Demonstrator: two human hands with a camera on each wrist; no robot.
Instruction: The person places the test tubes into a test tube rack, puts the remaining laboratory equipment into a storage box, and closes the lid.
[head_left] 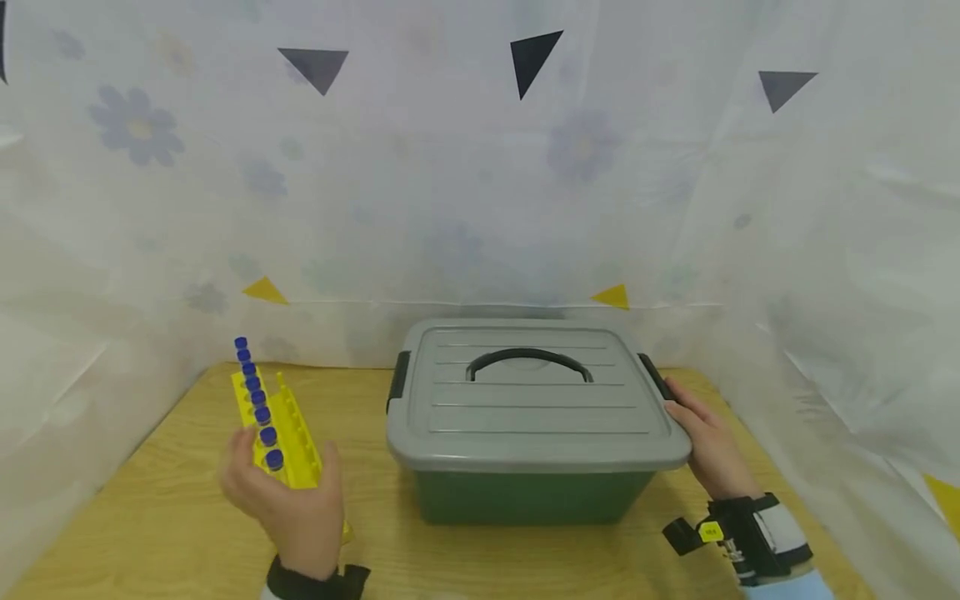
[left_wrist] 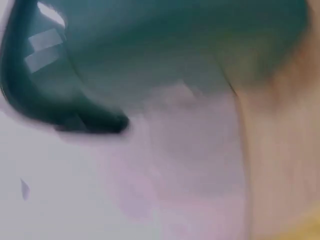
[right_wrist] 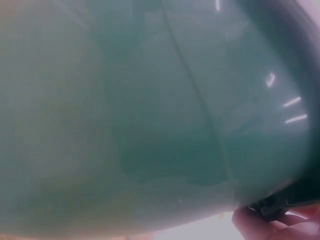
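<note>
The left hand (head_left: 288, 500) grips a yellow plastic tube rack (head_left: 281, 433) of blue-capped vials (head_left: 258, 400), fingers curled under it, mostly hidden. The right hand (head_left: 708, 446) rests straight fingers on the green plastic box's grey lid (head_left: 525, 408), fingertips out of sight. Both wrist views are blurred.

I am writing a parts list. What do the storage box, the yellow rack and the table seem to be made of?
Storage box: probably moulded plastic, with a matte grey lid and a glossy green body that shows highlights. Yellow rack, held by the left hand: likely smooth plastic, uniform bright colour. Table: wood or wood-look laminate, visible grain lines.
</note>
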